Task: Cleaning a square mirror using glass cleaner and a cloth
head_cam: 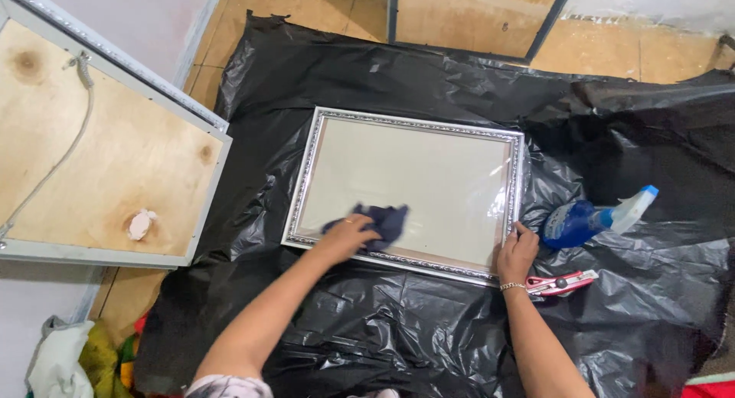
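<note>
A silver ornate picture frame with a glass pane lies flat on black plastic sheeting. My left hand presses a dark blue cloth onto the glass near the frame's near edge. My right hand rests on the frame's near right corner, fingers bent against its rim, with a bracelet at the wrist.
A blue spray bottle with a white trigger lies right of the frame. A pink-handled cutter lies beside my right wrist. A larger frame's plywood back leans at the left. Coloured rags sit at bottom left. Tan tiles lie beyond.
</note>
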